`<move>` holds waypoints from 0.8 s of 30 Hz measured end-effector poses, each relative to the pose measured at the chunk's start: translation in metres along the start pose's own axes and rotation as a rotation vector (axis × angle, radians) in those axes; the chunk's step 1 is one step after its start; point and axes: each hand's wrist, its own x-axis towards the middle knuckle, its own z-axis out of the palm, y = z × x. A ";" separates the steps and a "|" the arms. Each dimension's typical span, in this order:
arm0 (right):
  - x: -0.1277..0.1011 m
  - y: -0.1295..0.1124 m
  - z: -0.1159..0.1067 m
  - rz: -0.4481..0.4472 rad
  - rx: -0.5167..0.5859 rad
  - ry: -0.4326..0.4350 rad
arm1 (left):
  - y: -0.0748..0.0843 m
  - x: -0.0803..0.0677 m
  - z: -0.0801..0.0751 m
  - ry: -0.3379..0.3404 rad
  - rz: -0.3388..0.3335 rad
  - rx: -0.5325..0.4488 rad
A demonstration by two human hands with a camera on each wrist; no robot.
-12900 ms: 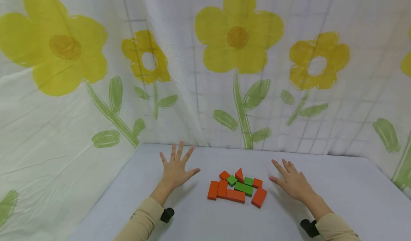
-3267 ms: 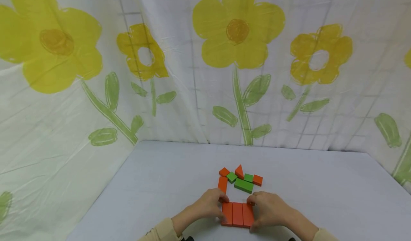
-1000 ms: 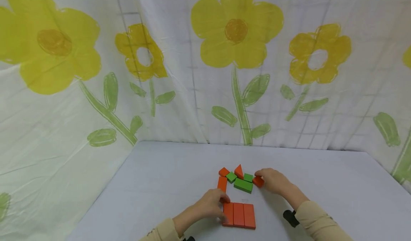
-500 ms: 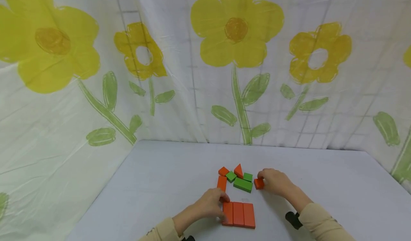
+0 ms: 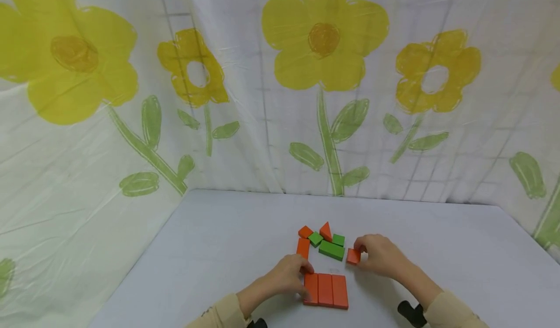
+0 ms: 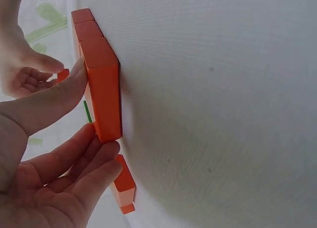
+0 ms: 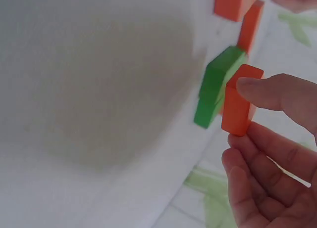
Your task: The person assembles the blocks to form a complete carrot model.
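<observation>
Three red rectangular blocks lie side by side as a flat row on the white table. My left hand point(image 5: 284, 277) pinches the leftmost red block point(image 5: 311, 289) between thumb and fingertips, one at each end, as the left wrist view also shows. Further back and to the right, my right hand point(image 5: 382, 256) holds a small red square block point(image 5: 353, 256) between thumb and fingertips. In the right wrist view that small block point(image 7: 238, 102) overlaps a long green block point(image 7: 220, 72). The long green block point(image 5: 331, 250) sits just left of the held block in the head view.
Behind the row are another red rectangular block point(image 5: 303, 248), a red pentagon-like block point(image 5: 305, 232), a small green block point(image 5: 315, 239), a red triangular block point(image 5: 325, 232) and another small green block point(image 5: 338, 239). A flower-printed curtain point(image 5: 245, 163) hangs at the table's back edge.
The right hand left the row, gripped the small red block and drew it away from the green blocks, toward the near side. Earlier, both open hands were spread; three red blocks have since been lined up.
</observation>
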 end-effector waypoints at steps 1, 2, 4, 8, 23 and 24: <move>-0.002 -0.002 0.000 -0.015 0.028 -0.002 | 0.000 0.000 0.000 0.000 -0.001 -0.001; -0.003 -0.005 -0.001 -0.028 0.055 -0.008 | 0.000 0.000 0.000 0.001 -0.001 -0.001; -0.006 -0.010 -0.001 -0.057 0.098 -0.026 | 0.000 -0.001 -0.001 0.003 0.000 -0.002; -0.013 -0.020 0.000 -0.097 0.155 -0.070 | 0.001 -0.001 -0.001 0.007 0.004 0.003; -0.031 -0.049 0.017 -0.172 0.151 -0.131 | 0.002 0.000 0.001 0.026 -0.015 0.018; -0.032 -0.050 0.018 -0.172 0.152 -0.135 | 0.002 0.000 0.001 0.027 -0.015 0.018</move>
